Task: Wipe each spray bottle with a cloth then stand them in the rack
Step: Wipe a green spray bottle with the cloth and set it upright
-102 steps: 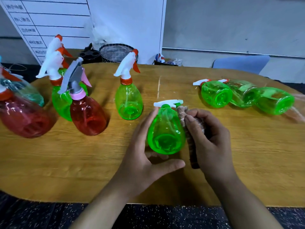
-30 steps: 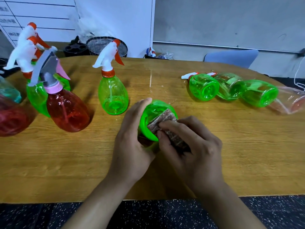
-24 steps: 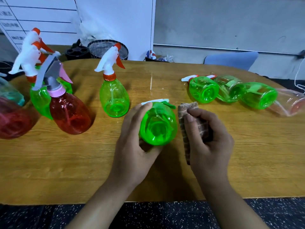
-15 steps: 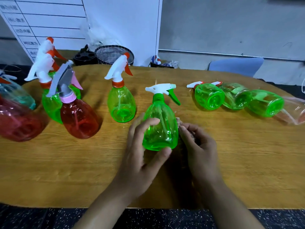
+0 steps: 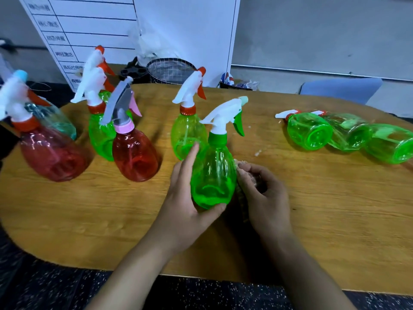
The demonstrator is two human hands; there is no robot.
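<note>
Upright translucent green spray bottle (image 5: 213, 173) in curled left hand (image 5: 185, 198), cloth (image 5: 242, 175) pinched by right hand (image 5: 266, 195).

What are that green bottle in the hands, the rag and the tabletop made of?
Green spray bottle: looks like thin clear-tinted plastic, glossy; the dip tube shows through it. Trigger head: opaque white and green plastic. Cloth: seemingly a coarse, matte woven fabric, brownish, mostly hidden by the right hand. Table: wood-grain pattern with a smooth sheen, probably laminate or varnished wood.
</note>
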